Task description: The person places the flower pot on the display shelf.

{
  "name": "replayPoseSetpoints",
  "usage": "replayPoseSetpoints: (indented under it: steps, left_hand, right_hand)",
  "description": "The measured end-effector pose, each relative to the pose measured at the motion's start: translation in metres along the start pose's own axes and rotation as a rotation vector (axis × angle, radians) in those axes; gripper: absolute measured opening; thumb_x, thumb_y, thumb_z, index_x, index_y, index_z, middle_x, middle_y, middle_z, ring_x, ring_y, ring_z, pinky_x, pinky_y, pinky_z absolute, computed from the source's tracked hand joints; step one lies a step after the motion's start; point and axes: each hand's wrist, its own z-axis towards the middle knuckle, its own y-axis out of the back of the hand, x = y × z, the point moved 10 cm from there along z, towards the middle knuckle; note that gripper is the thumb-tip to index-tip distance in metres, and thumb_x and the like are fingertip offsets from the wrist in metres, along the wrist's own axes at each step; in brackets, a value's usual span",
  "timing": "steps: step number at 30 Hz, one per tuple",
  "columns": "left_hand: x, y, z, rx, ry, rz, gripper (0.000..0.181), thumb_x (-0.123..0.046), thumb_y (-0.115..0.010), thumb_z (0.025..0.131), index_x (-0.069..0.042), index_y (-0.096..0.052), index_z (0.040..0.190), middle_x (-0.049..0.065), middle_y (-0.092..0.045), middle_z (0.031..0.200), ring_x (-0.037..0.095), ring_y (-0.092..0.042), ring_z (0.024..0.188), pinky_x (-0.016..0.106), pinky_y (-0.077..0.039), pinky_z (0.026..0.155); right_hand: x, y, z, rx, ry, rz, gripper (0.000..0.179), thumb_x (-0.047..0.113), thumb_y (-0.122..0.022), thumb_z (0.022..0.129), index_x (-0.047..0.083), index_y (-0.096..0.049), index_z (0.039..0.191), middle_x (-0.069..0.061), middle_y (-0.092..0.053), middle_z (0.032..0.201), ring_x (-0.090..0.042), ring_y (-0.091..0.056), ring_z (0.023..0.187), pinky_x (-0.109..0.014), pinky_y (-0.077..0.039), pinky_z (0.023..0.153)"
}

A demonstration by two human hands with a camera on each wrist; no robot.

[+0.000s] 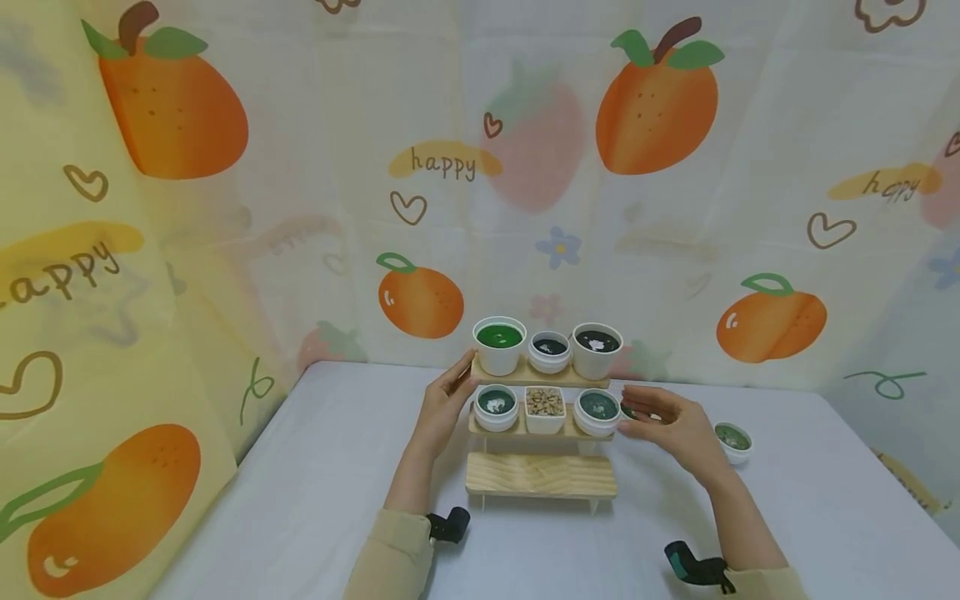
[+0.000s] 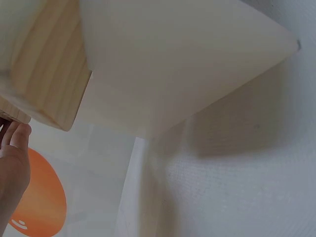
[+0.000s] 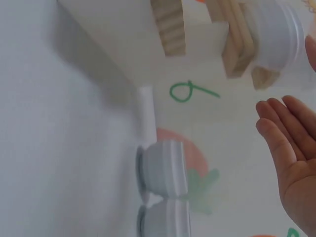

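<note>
Stand of pale wooden planks with three tiers (image 1: 542, 492) is before me, lowest tier (image 1: 540, 471) bare. My relaxed right hand (image 1: 667, 421) holds nothing; my left hand (image 1: 446, 400) meets top tier (image 1: 550, 380), grasp I cannot tell. I judge: adjusting stand; next calls for gentle, level pressure. Round white cups (image 1: 498, 362) stand farthest.

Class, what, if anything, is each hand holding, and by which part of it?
The left hand has its fingers at the left end of the top wooden shelf; whether they grip it cannot be told. The right hand holds nothing.
</note>
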Motion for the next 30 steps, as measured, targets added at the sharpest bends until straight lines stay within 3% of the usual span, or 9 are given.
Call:
replayPoseSetpoints:
  steps: [3,6,9,13,21,30]
  left_hand:
    - [0.000,-0.001,0.000,-0.002,0.008,0.001,0.054,-0.024,-0.062,0.097,-0.018,-0.046,0.148,0.000,-0.042,0.158,0.023,-0.041,0.147,0.036,-0.035,0.121]
    - [-0.002,-0.002,-0.001,0.000,0.003,0.010,0.054,-0.023,-0.062,0.098,-0.017,-0.045,0.149,0.001,-0.041,0.159,0.025,-0.040,0.147,0.038,-0.036,0.121]
    - [-0.002,-0.001,-0.001,-0.002,0.004,0.010,0.053,-0.023,-0.061,0.098,-0.017,-0.046,0.149,0.001,-0.041,0.159,0.024,-0.040,0.147,0.038,-0.035,0.121]
    - [-0.002,-0.001,-0.001,-0.004,0.000,0.017,0.054,-0.024,-0.061,0.098,-0.018,-0.046,0.149,0.001,-0.041,0.159,0.025,-0.040,0.147,0.039,-0.036,0.121]
    - [0.000,0.000,-0.001,-0.011,0.004,0.032,0.054,-0.025,-0.062,0.098,-0.019,-0.046,0.149,0.000,-0.041,0.158,0.025,-0.041,0.146,0.038,-0.037,0.120]
    - [-0.001,-0.001,-0.001,0.001,-0.017,0.014,0.051,-0.021,-0.060,0.099,-0.017,-0.046,0.148,0.002,-0.042,0.158,0.025,-0.041,0.146,0.040,-0.036,0.121]
  right_hand:
    - [-0.004,0.012,-0.005,-0.020,-0.014,-0.031,0.061,0.025,-0.079,0.084,0.004,-0.057,0.136,0.019,-0.068,0.119,0.016,-0.060,0.106,-0.005,-0.052,0.091]
    - [-0.009,0.025,-0.010,-0.043,-0.031,-0.080,0.060,0.027,-0.078,0.085,0.005,-0.057,0.137,0.005,-0.069,0.127,0.020,-0.057,0.105,-0.003,-0.051,0.089]
    - [-0.015,0.037,-0.015,-0.074,-0.026,-0.112,0.059,0.028,-0.077,0.086,0.004,-0.056,0.137,0.008,-0.068,0.127,0.023,-0.056,0.104,-0.001,-0.050,0.087]
    - [-0.025,0.055,-0.022,-0.132,-0.008,-0.102,0.057,0.024,-0.076,0.088,0.001,-0.056,0.136,0.036,-0.061,0.111,0.023,-0.055,0.105,0.001,-0.048,0.087]
    - [-0.050,0.087,-0.035,-0.285,-0.070,-0.021,0.059,0.019,-0.076,0.087,-0.002,-0.053,0.138,0.039,-0.061,0.107,0.025,-0.056,0.101,0.003,-0.048,0.083]
    - [-0.077,0.110,-0.046,-0.442,-0.174,-0.050,0.064,0.022,-0.078,0.085,0.000,-0.052,0.140,0.045,-0.053,0.098,0.025,-0.048,0.098,0.007,-0.043,0.082]
